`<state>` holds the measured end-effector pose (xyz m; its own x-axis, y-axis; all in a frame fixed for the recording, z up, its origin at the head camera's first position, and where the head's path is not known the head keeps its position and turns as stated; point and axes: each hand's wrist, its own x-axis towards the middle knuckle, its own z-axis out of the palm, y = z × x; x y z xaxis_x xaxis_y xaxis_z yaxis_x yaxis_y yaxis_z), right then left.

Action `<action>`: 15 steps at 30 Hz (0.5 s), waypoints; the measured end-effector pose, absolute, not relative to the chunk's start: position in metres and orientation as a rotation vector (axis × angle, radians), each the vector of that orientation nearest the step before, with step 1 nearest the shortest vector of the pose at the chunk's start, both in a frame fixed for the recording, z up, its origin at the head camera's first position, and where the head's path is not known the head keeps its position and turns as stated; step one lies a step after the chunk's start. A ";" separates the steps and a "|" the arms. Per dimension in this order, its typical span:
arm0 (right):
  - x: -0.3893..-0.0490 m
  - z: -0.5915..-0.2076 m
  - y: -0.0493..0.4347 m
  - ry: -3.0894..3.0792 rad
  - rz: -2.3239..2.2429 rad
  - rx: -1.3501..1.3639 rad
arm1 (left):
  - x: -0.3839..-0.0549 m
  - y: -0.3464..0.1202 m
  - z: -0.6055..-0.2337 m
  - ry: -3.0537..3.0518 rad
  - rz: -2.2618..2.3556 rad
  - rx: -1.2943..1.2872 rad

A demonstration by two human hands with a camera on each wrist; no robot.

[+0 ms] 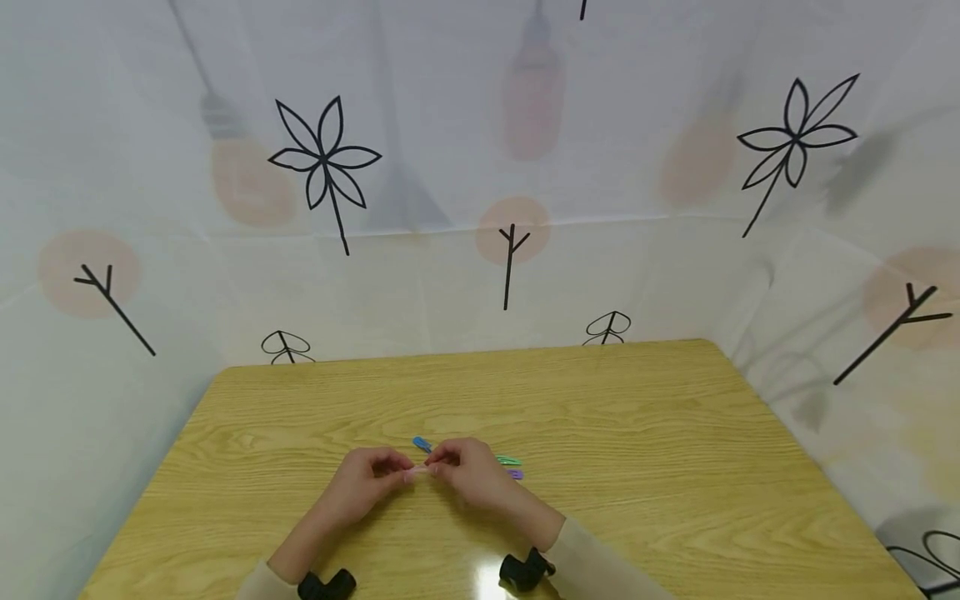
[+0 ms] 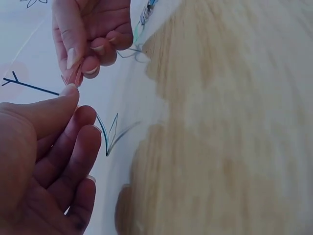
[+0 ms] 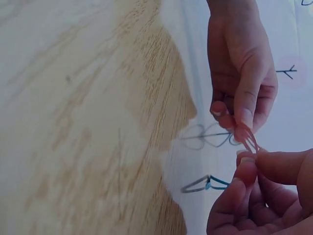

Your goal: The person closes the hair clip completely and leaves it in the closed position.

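Note:
A pink hair clip point(image 1: 420, 469) is held level between both hands, a little above the table. My left hand point(image 1: 363, 485) pinches one end of it between thumb and fingertips. The other end is pinched by my right hand point(image 1: 472, 477). In the right wrist view the slim pink clip point(image 3: 251, 140) spans the gap between the two thumbs. Just beyond the hands lies a blue hair clip point(image 1: 422, 443), partly covered by the right hand. A green clip point(image 1: 508, 460) and a purple clip point(image 1: 515, 474) show past the right hand's knuckles, their left parts hidden.
The wooden table point(image 1: 637, 417) stretches out around the hands. A pale cloth point(image 1: 420, 283) printed with black plant drawings hangs behind it and on both sides. Black wrist cameras point(image 1: 525, 570) sit at both wrists, near the sleeves.

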<state>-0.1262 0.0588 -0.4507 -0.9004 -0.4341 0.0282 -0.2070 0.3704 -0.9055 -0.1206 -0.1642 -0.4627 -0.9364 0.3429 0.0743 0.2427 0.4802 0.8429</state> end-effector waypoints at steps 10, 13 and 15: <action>-0.127 -0.450 0.057 2.296 -1.731 -0.466 | -0.120 -0.160 -0.460 2.715 1.489 0.444; -0.126 -0.448 0.056 2.275 -1.769 -0.456 | -0.120 -0.158 -0.459 2.732 1.513 0.433; -0.126 -0.448 0.056 2.288 -1.768 -0.455 | -0.120 -0.158 -0.459 2.732 1.527 0.438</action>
